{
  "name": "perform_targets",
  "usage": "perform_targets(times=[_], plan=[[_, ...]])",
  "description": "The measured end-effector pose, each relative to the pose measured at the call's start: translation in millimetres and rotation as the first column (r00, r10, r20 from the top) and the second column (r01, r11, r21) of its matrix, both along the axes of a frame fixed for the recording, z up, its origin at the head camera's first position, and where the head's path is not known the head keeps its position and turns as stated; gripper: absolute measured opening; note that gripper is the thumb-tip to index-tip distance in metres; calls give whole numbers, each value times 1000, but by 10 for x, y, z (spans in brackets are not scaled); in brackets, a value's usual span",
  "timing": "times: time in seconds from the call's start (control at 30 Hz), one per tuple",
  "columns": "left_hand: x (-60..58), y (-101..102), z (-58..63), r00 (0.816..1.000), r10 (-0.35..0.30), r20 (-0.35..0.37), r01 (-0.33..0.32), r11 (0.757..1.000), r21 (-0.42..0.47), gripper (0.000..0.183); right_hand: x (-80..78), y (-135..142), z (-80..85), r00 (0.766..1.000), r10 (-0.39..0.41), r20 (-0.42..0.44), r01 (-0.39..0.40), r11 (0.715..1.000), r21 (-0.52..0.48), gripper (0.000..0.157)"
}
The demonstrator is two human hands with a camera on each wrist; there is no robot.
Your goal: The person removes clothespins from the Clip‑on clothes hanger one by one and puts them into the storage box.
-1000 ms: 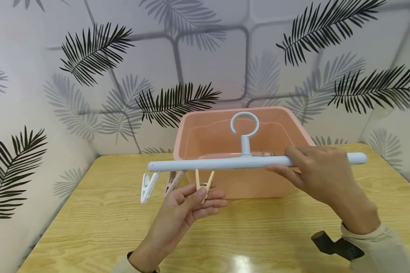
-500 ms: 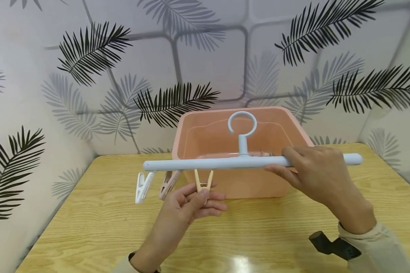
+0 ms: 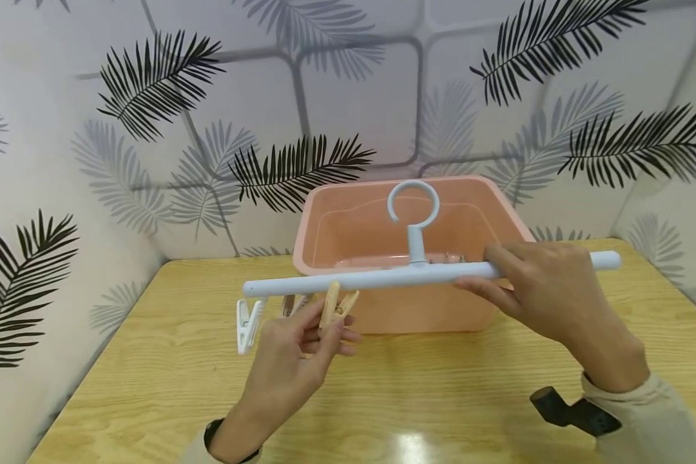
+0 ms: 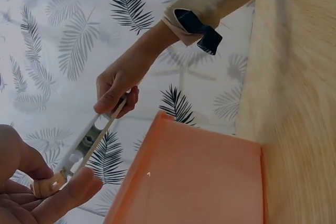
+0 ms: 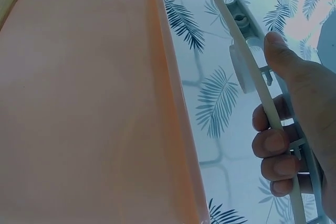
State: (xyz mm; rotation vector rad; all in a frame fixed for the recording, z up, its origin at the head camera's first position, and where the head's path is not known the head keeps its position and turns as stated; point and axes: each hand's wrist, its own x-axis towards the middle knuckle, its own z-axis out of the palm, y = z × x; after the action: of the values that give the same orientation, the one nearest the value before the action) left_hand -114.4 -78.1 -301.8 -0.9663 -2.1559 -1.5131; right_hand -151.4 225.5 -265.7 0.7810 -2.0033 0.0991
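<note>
A pale blue hanger (image 3: pixel 383 278) with a ring-shaped hook is held level in front of the basin. My right hand (image 3: pixel 548 290) grips its bar near the right end; in the right wrist view the fingers (image 5: pixel 274 144) curl round the bar. My left hand (image 3: pixel 290 367) pinches a beige clothespin (image 3: pixel 329 306) just under the bar's left half. One arm of that clothespin overlaps the bar's lower edge; whether it is fastened there I cannot tell. Further left hang a white clothespin (image 3: pixel 247 327) and a brownish-pink clothespin (image 3: pixel 290 304), the latter partly hidden by my left hand.
Behind the hanger a pink plastic basin (image 3: pixel 406 316) stands on the wooden table (image 3: pixel 168 386), close to the leaf-patterned wall (image 3: pixel 359 109). Small items show at the bottom of the basin, too little to identify. A black device (image 3: pixel 577 412) sits at the right cuff.
My left hand has turned and shifted slightly left, tilting the beige clothespin, which was upright with its arms spread. It now covers more of the brownish-pink clothespin. The right hand keeps its grip.
</note>
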Motion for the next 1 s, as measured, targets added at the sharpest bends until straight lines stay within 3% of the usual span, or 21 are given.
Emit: perform_targets(times=[0.07,0.13,0.17,0.23,0.3,0.37,0.4,0.7,0.9,1.0], plan=[[8,-20,24,996,36,-83,-40,998,-52,15,5,-2,7,1000,7,5,-7,1000,0,61],[19,-26,35,974,85,-212,-111,988,-111,13,10,-14,11,1000,7,6,-7,1000,4,61],[24,-21,30,951,110,-288,-156,978,-140,10,14,-25,10,1000,5,3,-5,1000,3,61],[27,1,10,878,164,-450,-266,948,-175,12,26,-57,-1,1000,1,-4,-1,1000,-3,61],[25,27,-21,815,199,-544,-346,920,-183,23,38,-100,-20,1000,-10,-11,10,1000,-5,61],[16,50,-57,777,218,-591,-392,902,-183,35,48,-141,-49,1000,-13,-10,13,1000,-15,61],[12,56,-68,772,224,-596,-402,897,-184,36,49,-156,-61,1000,-15,-8,15,1000,-15,61],[46,35,-49,794,214,-569,-406,884,-233,13,21,-120,-81,1000,-4,-23,3,1000,-8,61],[110,-2,38,842,226,-490,-398,873,-281,19,16,-97,-67,1000,14,-6,-14,1000,-7,60],[119,-19,62,855,235,-463,-397,871,-290,21,23,-101,-66,1000,16,3,-16,1000,-14,58]])
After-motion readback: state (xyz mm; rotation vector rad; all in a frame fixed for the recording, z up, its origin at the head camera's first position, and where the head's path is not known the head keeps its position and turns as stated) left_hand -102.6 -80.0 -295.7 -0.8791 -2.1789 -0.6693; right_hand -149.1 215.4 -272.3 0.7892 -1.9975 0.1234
